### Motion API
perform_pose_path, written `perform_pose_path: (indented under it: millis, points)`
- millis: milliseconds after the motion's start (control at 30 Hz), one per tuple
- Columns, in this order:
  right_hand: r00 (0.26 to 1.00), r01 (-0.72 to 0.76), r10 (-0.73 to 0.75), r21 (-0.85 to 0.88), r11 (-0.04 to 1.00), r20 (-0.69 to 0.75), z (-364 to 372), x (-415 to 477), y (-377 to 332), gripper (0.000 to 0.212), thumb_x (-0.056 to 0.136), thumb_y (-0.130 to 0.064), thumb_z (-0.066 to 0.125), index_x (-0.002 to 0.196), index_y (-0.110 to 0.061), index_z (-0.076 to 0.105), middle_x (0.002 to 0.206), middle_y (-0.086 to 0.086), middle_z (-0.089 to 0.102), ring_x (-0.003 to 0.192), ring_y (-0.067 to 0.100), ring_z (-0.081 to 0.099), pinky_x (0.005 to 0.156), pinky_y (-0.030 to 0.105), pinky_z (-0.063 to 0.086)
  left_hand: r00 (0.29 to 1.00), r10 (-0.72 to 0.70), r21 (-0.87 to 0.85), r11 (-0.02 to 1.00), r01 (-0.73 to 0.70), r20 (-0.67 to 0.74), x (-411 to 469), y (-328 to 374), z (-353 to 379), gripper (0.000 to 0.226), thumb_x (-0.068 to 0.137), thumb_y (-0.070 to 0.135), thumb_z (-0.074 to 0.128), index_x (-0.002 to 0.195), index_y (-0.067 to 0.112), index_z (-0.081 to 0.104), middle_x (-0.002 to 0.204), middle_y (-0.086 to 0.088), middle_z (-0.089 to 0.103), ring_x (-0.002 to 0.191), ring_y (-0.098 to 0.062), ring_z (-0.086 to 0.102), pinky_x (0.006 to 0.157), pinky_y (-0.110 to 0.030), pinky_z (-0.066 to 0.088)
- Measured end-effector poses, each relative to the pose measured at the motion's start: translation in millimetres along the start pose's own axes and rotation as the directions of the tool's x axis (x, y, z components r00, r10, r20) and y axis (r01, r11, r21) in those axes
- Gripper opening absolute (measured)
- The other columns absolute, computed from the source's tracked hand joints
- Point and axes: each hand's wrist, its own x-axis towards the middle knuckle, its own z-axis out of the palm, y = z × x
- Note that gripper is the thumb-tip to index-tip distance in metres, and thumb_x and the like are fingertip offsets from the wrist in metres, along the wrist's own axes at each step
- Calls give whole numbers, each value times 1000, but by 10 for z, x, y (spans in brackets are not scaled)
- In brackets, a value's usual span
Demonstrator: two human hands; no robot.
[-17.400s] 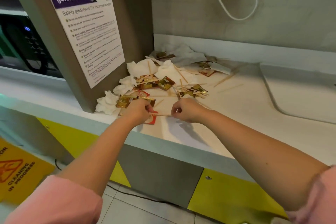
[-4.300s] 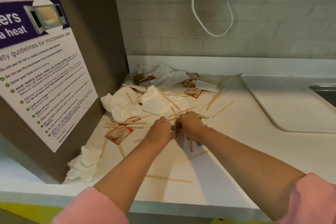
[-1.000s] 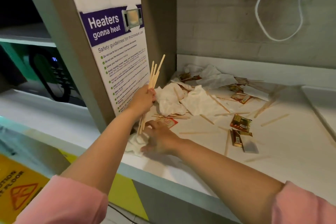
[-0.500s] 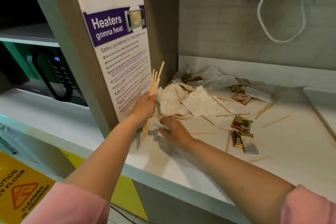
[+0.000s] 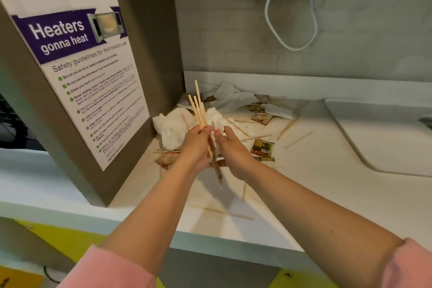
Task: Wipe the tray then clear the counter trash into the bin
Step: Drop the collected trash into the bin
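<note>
Left hand (image 5: 195, 147) clamps upright wooden stirrers (image 5: 198, 107); right hand (image 5: 231, 152) pinches a tissue (image 5: 213, 139) against them; napkins (image 5: 173, 124) litter the white counter (image 5: 304, 182) at twelve o'clock; tray (image 5: 378, 133) at three; microwave poster (image 5: 77, 72) at ten.

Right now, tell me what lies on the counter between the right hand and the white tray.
Head view: between the right hand and white tray lie brown sachets and loose wooden stirrers.
</note>
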Motion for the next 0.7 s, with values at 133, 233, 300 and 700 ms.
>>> perform_pose_path:
  millis: [133,233,300,700]
  points:
    - [1000,10,-10,-37,999,-3,-338,-226,78,35,102,-36,33,130,-17,39,111,6,59,77,20,62,59,30,53,999,-27,44,999,25,39,-149,-132,330,23,100,18,40,88,18,59,97,-6,63,89,-22,59,73,-38,50]
    - [999,29,-32,-65,997,-44,-600,-356,165,37,101,-37,35,129,-14,43,92,4,58,61,14,50,50,24,39,997,-1,49,999,-3,72,-271,-209,552,17,99,12,43,102,8,59,82,-4,61,72,-17,56,60,-30,47]
    - [997,46,-50,-79,996,-51,-818,-494,195,36,101,-35,36,128,-13,46,84,3,55,54,10,46,45,21,32,995,1,61,998,-7,100,-384,-272,711,16,96,12,48,102,6,62,76,-3,60,68,-16,55,54,-23,48]
    - [1000,-16,18,-183,983,9,-2400,-1702,435,19,99,-31,45,107,-18,58,65,-3,45,48,6,33,38,14,24,935,-43,-36,998,60,351,-1421,-760,1840,24,91,1,55,111,14,52,89,-4,64,76,-15,63,63,-23,56]
